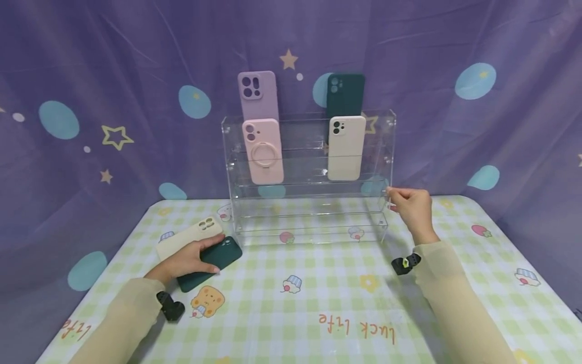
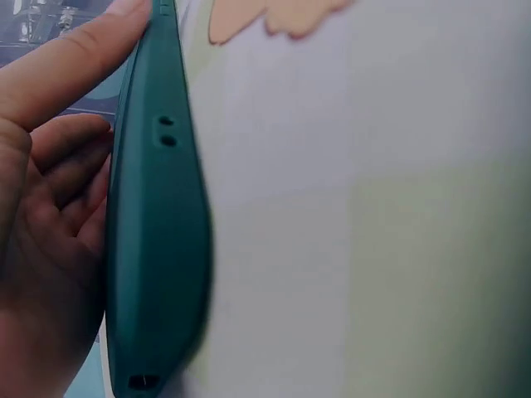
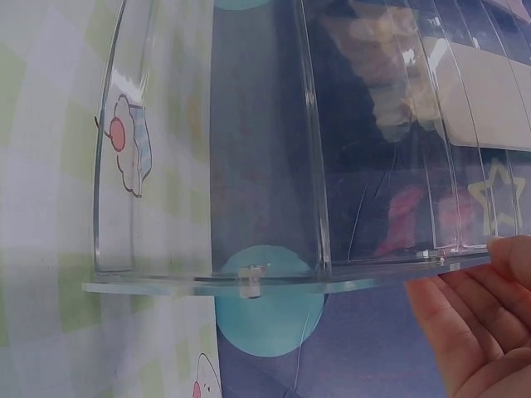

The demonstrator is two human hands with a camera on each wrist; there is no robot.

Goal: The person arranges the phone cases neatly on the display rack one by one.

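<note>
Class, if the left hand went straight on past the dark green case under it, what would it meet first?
Probably the left end of the clear stand, beyond the dark green case; depth is unclear, so the left hand might pass in front.

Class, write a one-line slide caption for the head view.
Left hand holds a dark green phone case; right hand pinches the side of a clear rack displaying four cases.

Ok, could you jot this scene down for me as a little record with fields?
Left hand: grips a dark green phone case
Right hand: pinches the right side of the clear rack
Rack, left side: lilac case above pink case
Rack, right side: another green case above white case
Beside held case: cream case
Table cover: checked cloth with cartoon prints
</note>
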